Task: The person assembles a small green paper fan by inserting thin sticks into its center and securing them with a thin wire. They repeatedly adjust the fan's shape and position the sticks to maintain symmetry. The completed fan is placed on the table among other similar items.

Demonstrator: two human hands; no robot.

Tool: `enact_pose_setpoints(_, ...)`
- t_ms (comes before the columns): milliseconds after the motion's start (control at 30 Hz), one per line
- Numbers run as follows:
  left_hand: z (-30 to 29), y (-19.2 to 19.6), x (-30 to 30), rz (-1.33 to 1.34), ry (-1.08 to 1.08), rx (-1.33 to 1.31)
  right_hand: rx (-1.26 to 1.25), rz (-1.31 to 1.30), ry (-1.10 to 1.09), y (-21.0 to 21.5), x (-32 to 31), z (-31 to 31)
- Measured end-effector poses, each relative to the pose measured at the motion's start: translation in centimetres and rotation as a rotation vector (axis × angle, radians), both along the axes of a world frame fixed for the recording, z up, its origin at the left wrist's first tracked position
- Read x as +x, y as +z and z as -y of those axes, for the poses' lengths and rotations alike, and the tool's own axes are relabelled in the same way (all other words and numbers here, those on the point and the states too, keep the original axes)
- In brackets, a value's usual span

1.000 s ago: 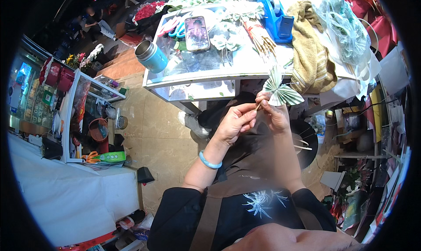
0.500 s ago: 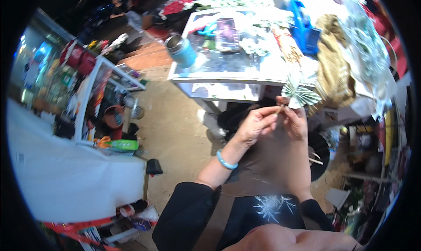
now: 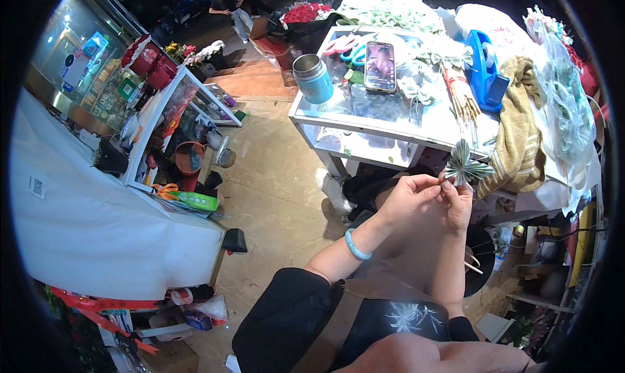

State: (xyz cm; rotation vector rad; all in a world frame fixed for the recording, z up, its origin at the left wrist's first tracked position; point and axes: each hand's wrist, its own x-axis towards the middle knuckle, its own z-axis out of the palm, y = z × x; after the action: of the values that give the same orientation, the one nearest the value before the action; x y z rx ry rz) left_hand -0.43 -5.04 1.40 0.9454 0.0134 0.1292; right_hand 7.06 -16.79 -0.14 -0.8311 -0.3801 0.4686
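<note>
Since 0.5 s earlier both hands have shifted slightly lower and rightward in view, keeping their hold on the work piece. Nearest, the left hand (image 3: 409,197), a pale blue bangle (image 3: 357,245) at its wrist, has fingertips pinched shut on the base of a folded paper fan flower (image 3: 463,166); the right hand (image 3: 459,202) meets it from the other side, fingers likewise closed on the same base. That pleated green-and-white piece stands above the 2 hands, just in front of the near edge of a white table (image 3: 384,127). On the table, further off: a bundle of thin wooden sticks (image 3: 459,99), a smartphone (image 3: 380,65) lying face up, a blue steel flask (image 3: 313,78), a blue tape dispenser (image 3: 486,66), and a tan cloth (image 3: 518,119) draped over the right end.
</note>
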Motion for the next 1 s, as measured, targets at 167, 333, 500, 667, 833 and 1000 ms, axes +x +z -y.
enact_pose_setpoints(167,-0.6,-0.3,-0.1,0.03,-0.083,0.001,0.14,-0.09,0.113,0.2,-0.7,-0.3)
enact_pose_setpoints(333,-0.7,-0.4,-0.3,0.02,-0.133,-0.086,0.267,-0.132,0.148,-0.2,-1.0,-0.9)
enact_pose_setpoints(500,-1.2,-0.6,-0.3,0.023,-0.191,-0.093,0.263,-0.099,0.18,-0.4,-0.8,-0.7)
enact_pose_setpoints(667,-0.8,-0.7,0.1,0.029,-0.068,-0.078,0.295,-0.248,0.15,-0.5,-0.8,-1.2)
enact_pose_setpoints(833,-2.2,-0.6,-0.1,0.071,0.101,-0.169,0.095,-0.031,0.12,-0.3,-1.5,-2.4)
enact_pose_setpoints(1000,-4.5,-0.5,-0.5,0.136,0.282,-0.307,-0.227,0.089,0.193,-1.0,-4.6,-3.5)
